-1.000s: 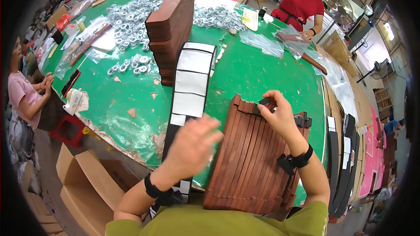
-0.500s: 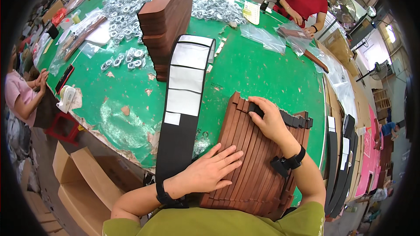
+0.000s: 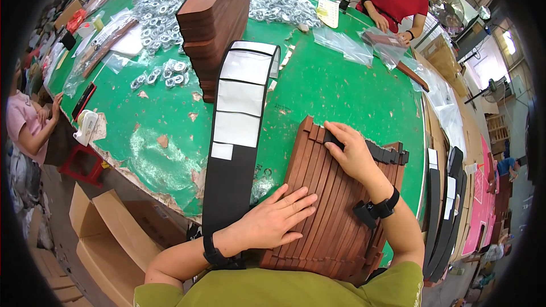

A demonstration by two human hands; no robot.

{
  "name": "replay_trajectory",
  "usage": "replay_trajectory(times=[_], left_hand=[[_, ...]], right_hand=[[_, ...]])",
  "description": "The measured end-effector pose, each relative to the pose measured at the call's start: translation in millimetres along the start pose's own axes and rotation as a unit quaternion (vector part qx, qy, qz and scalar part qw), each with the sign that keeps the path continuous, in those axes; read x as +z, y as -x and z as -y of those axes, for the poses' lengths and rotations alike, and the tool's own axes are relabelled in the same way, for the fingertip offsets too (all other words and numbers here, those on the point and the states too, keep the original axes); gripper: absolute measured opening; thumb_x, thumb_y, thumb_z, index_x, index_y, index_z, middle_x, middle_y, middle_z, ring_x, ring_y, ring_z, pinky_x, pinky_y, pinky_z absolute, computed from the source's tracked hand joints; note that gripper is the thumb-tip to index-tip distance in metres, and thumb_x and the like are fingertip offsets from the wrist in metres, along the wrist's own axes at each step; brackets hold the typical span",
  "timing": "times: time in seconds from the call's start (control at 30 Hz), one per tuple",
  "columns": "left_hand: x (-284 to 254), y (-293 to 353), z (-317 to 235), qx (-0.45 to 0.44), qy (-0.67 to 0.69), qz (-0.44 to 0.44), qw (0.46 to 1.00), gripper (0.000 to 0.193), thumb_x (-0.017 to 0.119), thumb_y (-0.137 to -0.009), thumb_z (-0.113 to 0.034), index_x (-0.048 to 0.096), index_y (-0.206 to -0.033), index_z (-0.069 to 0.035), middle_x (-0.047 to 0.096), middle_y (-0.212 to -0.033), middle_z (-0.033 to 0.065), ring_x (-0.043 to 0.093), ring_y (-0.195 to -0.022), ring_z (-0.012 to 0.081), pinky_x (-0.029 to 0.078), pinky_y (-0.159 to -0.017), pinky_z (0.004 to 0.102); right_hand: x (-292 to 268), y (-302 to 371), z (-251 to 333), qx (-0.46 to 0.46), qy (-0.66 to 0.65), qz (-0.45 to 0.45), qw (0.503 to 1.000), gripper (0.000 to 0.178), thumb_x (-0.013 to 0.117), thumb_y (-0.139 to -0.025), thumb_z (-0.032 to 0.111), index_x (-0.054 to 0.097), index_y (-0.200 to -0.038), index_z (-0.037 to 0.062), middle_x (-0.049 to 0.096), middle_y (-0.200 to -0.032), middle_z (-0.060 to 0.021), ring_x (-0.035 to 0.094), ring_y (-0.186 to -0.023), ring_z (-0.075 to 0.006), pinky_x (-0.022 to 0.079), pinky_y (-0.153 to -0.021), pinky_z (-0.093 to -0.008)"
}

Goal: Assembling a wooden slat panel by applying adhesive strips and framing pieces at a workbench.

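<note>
A row of reddish-brown wooden slats (image 3: 324, 210) lies side by side on the table in front of me. My left hand (image 3: 278, 219) rests flat on the slats at the left, fingers stretched out. At their far end my right hand (image 3: 352, 150) pinches a small black pad (image 3: 332, 139) against the wood, partly hidden by the fingers. More black pads (image 3: 387, 153) line the slat ends to its right. Beside my left hand lies a long black strip (image 3: 230, 187) with white rectangular patches (image 3: 239, 96) on it, its far end curled over.
A tall stack of brown boards (image 3: 213, 23) stands on the green table (image 3: 318, 91). Behind it lie piles of metal rings (image 3: 165, 17) and clear plastic bags (image 3: 341, 45). A person in red (image 3: 392, 0) works across the table. An open cardboard box (image 3: 111, 239) sits at lower left.
My right hand has shifted very slightly at the black pad, still pinching it. My left hand stays in place. At the far left, another person's hands have moved apart.
</note>
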State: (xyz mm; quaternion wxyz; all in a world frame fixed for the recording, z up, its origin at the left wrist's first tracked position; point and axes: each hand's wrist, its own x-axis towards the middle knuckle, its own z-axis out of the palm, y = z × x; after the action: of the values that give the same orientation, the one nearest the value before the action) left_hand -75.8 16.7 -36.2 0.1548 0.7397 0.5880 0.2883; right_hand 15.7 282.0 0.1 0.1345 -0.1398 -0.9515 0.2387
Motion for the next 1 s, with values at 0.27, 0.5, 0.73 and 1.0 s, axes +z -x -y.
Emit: replay_trajectory(times=[0.27,0.5,0.73,1.0], left_hand=[[-4,-1,-2,-0.001,-0.005,0.019,1.0,0.064,0.07,-0.09,-0.035,0.051,-0.142,-0.003,0.036,-0.158,0.0127,0.027,-0.15,0.0298,0.023,-0.121,0.0532],[-11,3,-3,0.009,-0.036,0.002,0.999,0.06,0.07,-0.089,-0.034,0.054,-0.137,-0.003,0.038,-0.156,0.0153,0.031,-0.148,0.0324,0.026,-0.119,0.0531],[-57,42,31,-0.191,-0.106,-0.317,0.923,0.056,0.072,-0.086,-0.017,0.052,-0.137,-0.003,0.048,-0.148,0.0205,0.046,-0.137,0.0395,0.037,-0.111,0.05],[-73,43,79,-0.403,0.393,-0.357,0.746,0.049,0.069,-0.095,-0.019,0.052,-0.135,0.003,0.068,-0.103,0.006,0.059,-0.082,0.0075,0.047,-0.065,0.0228]], right_hand=[[2,0,4,-0.016,0.029,-0.011,0.999,0.047,0.068,-0.088,0.009,0.058,-0.134,0.0025,0.061,-0.127,-0.0177,0.056,-0.119,-0.0372,0.043,-0.103,-0.0457],[10,-2,3,-0.061,0.048,-0.028,0.997,0.052,0.065,-0.085,0.004,0.056,-0.136,0.0035,0.059,-0.125,-0.0201,0.056,-0.116,-0.039,0.044,-0.102,-0.0465],[0,7,-6,-0.025,0.037,-0.016,0.999,0.068,0.06,-0.076,0.001,0.05,-0.143,0.0072,0.053,-0.129,-0.0226,0.051,-0.121,-0.0399,0.041,-0.105,-0.0473],[-20,3,87,-0.172,0.032,0.001,0.984,0.042,0.066,-0.08,-0.001,0.064,-0.122,0.0055,0.057,-0.13,-0.0189,0.054,-0.12,-0.0385,0.045,-0.103,-0.0468]])
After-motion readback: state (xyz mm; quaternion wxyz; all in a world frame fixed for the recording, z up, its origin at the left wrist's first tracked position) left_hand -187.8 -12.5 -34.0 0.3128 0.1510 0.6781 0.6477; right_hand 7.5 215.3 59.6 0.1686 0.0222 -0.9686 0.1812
